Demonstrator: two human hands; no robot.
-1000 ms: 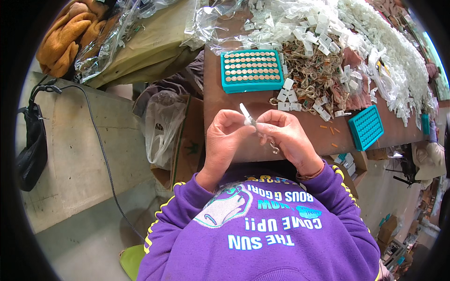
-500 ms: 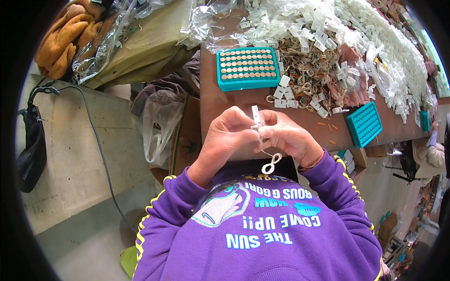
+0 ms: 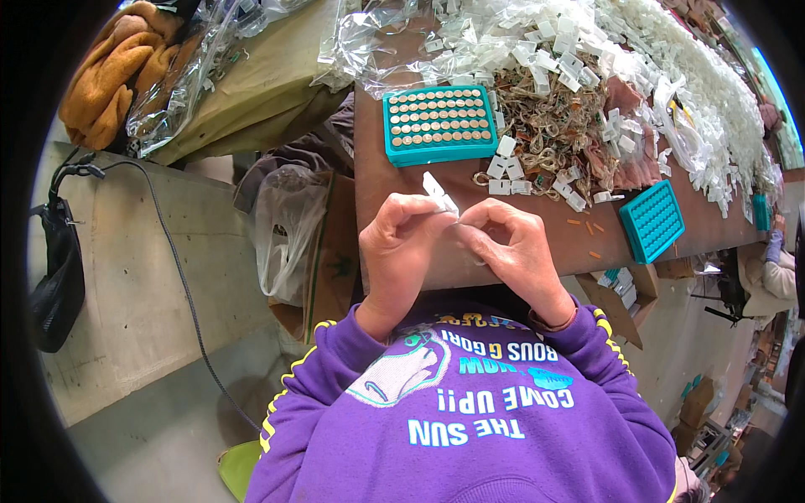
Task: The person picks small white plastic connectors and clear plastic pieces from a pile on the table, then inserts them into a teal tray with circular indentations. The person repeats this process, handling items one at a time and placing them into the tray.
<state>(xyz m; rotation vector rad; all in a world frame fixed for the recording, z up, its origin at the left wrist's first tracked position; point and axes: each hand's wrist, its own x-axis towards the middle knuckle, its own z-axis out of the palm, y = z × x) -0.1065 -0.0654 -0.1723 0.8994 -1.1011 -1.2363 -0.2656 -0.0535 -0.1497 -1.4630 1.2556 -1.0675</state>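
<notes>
My left hand point(image 3: 401, 243) pinches a small white plastic case point(image 3: 440, 194) between thumb and fingers, its narrow flap pointing up and away. Close against the near right end of that case, my right hand point(image 3: 516, 247) is closed in a pinch; what lies between its fingertips is too small to make out. A bit of thin white wire point(image 3: 480, 263) shows below the right palm. Both hands are above the near edge of the brown table point(image 3: 402, 189). Beyond them stands a teal tray point(image 3: 394, 157) filled with rows of coin cells point(image 3: 440, 119).
Small white cases point(image 3: 570, 50) and tangled wires point(image 3: 549, 121) are heaped across the far table. A second teal tray point(image 3: 652, 222) lies at the right edge beside orange bits point(image 3: 594, 255). Left of the table are a cardboard box point(image 3: 335, 251) and a plastic bag point(image 3: 285, 226).
The white case has tilted to the left in my left hand. My right fingers have shifted to its near end, and the looped white wire that hung below no longer shows.
</notes>
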